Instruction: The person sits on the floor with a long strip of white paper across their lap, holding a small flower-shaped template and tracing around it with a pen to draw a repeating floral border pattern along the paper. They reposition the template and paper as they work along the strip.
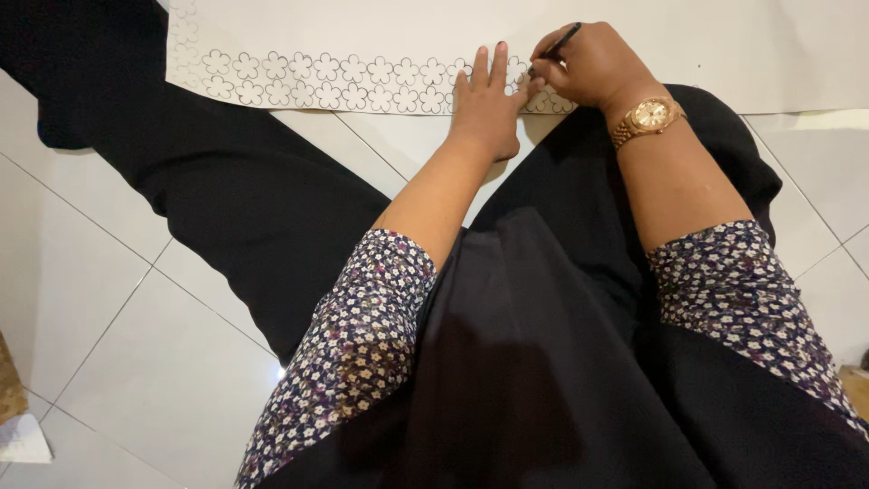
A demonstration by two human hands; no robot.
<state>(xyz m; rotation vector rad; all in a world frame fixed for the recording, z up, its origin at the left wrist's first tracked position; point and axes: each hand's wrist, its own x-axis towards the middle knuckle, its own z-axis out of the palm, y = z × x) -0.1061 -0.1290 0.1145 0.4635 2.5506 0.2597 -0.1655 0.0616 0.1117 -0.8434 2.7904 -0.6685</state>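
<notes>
- Fingers (pixel 496 65) of left hand (pixel 487 109) spread flat and released, pressing down on white sheet (pixel 380 27) just beside the drawing spot; gripping nothing.
- Right hand (pixel 588 63) clenched around dark pen (pixel 557 43), tip down near the right end of flower border (pixel 344 81), touching the left fingertips.
- Sheet lying on tiled floor (pixel 109 308), beyond the knees; border running along its near edge in two rows.
- Good form, by the look of it: holding the paper still right next to the tip, keeping strokes short, following the outline already started.
- Worth watching: left fingertips very close to the pen, easy to bump; gold wristwatch (pixel 647 116) hanging over black clothing (pixel 543 344), not over the paper.
- Near edge of the sheet just under the hands, so little margin below the bottom row.
- Plenty of blank paper above and to the right; bare tiles open on the left.
</notes>
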